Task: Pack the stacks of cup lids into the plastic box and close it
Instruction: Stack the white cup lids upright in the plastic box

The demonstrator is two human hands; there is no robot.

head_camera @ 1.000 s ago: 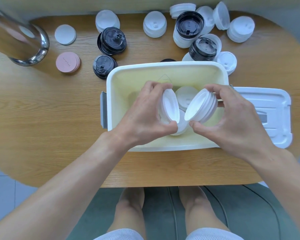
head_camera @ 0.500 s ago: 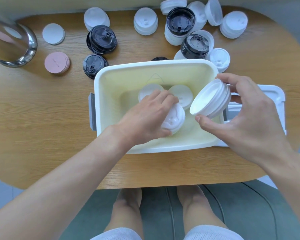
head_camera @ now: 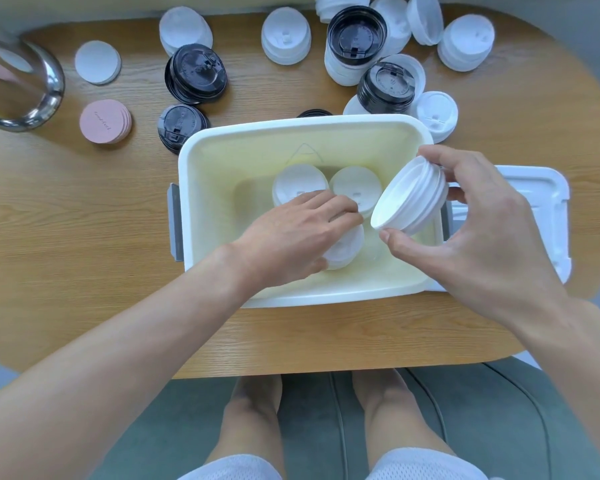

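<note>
A stack of white lids [head_camera: 343, 245] is held down by the left hand [head_camera: 291, 237] on the floor of the open plastic box [head_camera: 222, 216], the grip curled over its top. Two further white stacks [head_camera: 297, 180] are seen upright just beyond it, near the far wall. A tilted white stack [head_camera: 409, 195] is held by the right hand [head_camera: 478, 230] above the box's right rim, pinched between thumb and fingers. The box lid [head_camera: 534, 206] is laid flat on the worktop [head_camera: 66, 230] beside the box. Black stacks [head_camera: 195, 73] and white ones are scattered behind.
</note>
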